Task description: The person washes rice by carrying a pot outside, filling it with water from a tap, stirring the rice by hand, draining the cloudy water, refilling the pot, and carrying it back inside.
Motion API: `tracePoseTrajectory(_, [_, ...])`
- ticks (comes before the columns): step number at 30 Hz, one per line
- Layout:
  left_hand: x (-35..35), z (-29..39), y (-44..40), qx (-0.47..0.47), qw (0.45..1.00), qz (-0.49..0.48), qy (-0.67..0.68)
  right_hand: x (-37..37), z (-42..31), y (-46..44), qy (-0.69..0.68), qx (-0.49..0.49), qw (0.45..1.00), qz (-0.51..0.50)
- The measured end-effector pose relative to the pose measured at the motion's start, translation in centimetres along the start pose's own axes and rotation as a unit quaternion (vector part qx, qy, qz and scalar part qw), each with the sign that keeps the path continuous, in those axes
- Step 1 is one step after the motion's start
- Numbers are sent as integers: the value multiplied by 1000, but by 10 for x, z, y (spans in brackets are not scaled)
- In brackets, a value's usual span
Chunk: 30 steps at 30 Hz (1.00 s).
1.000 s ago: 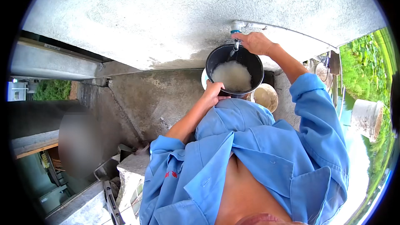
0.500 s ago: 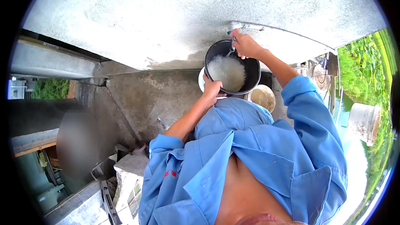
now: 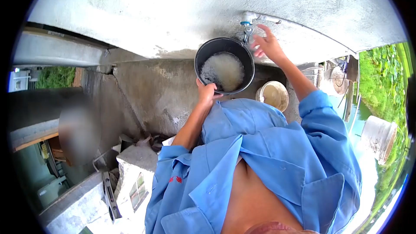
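Note:
My left hand grips the near rim of a black pot, thumb on the edge and fingers beneath. Cloudy, pale water with bubbles lies in the pot; whether anything is under it, I cannot tell. Just beyond the pot's far right rim, a metal tap with a blue ring juts from the wall. My right hand is to the right of the tap, apart from it, fingers spread and slightly blurred, holding nothing.
A pale wall rises in front, with a pipe running right from the tap. A whitish bucket stands right of the pot. At lower left, a spirit level leans by a concrete block. Another bucket is far right.
My right hand has come off the tap and opened to its right. My left hand has moved the pot leftward, out from under the tap. The view has shifted slightly.

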<state>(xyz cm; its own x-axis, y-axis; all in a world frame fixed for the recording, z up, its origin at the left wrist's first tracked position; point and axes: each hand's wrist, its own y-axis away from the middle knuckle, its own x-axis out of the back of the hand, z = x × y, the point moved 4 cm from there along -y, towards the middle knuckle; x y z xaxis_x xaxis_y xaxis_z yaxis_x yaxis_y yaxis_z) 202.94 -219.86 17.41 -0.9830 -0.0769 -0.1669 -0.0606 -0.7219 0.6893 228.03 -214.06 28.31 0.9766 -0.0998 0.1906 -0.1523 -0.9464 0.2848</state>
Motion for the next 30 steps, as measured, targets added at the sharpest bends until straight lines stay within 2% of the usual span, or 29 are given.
tracePoseTrajectory(1, [10,-6,2,15,1000,-6,14,5,11,3,2,-5,1000,-10])
tracePoseTrajectory(3, [30,-20,11,21,998,-5,51,20,34,11,-52,-17,998,34])
tracePoseTrajectory(5, [47,-34,19,21,995,-40,95,30,56,24,-48,-72,995,47])
tracePoseTrajectory(7, [59,-38,35,42,993,-16,110,32,79,39,-52,-134,989,40])
tracePoseTrajectory(9, [66,-41,47,49,986,-29,154,32,111,51,-56,-192,980,4])
tracePoseTrajectory(13, [77,-30,68,18,984,24,178,15,132,76,-59,-241,968,-41])
tracePoseTrajectory(15, [82,-10,84,-16,988,52,145,3,135,82,-30,-270,959,-87])
tracePoseTrajectory(22, [102,55,137,-45,985,78,145,-48,103,66,15,-223,966,-127])
tracePoseTrajectory(25, [119,68,152,-46,988,95,110,-74,78,64,18,-191,969,-155])
tracePoseTrajectory(30, [135,76,169,-51,985,107,129,-113,40,65,16,-149,970,-192])
